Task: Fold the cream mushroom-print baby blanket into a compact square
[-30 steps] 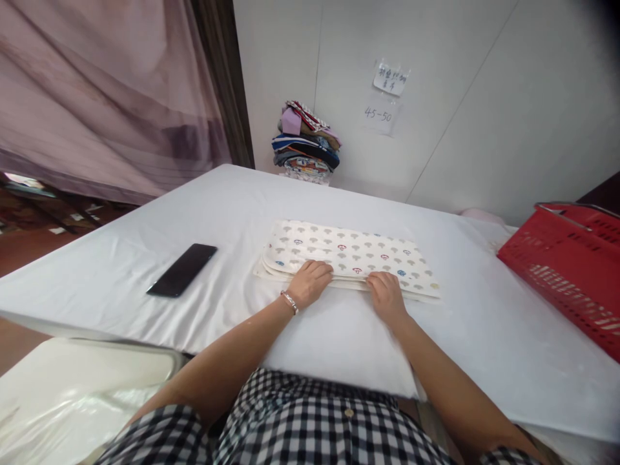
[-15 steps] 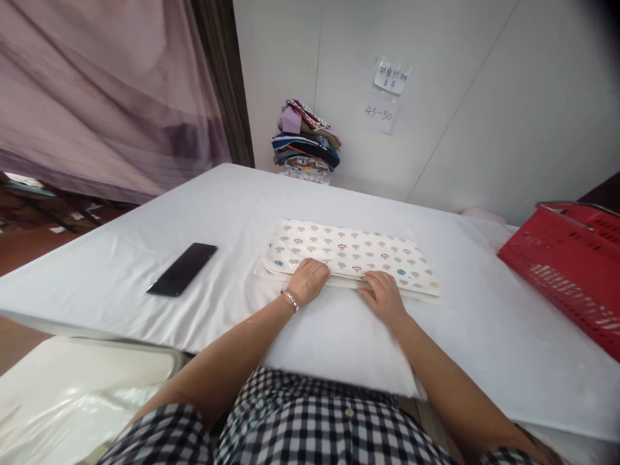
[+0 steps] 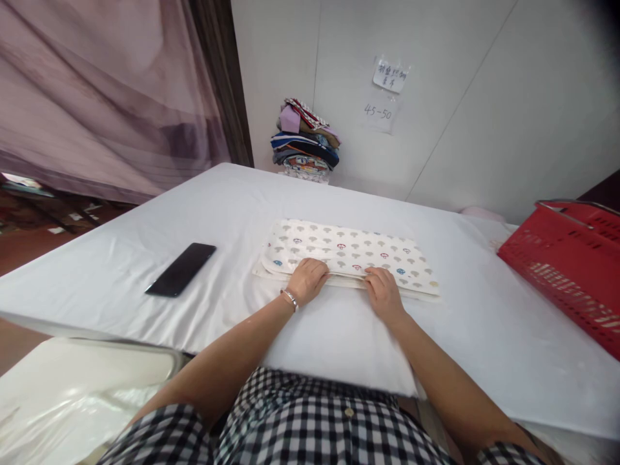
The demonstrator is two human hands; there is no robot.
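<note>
A white cloth [image 3: 322, 242] printed with grey, red and blue mushrooms lies folded in layers, long side toward me. Its near edge is lifted slightly between my hands. My left hand [image 3: 309, 282], with a silver bracelet at the wrist, has its fingers closed on that edge left of the middle. To the right, my right hand [image 3: 384, 292] pinches the same edge between thumb and fingers. How many layers each hand grips is hidden.
The cloth rests on a white-covered table [image 3: 475, 310]. A black phone [image 3: 181, 270] lies at left, and a red plastic basket [image 3: 569, 268] stands at right. Behind the far edge, a stack of folded fabrics [image 3: 306, 145] is against the wall. A pale stool [image 3: 97, 368] sits lower left.
My right hand's thumb has tucked in at the cloth's near edge, the hand shifting slightly. My left hand and the cloth stay nearly where they were.
</note>
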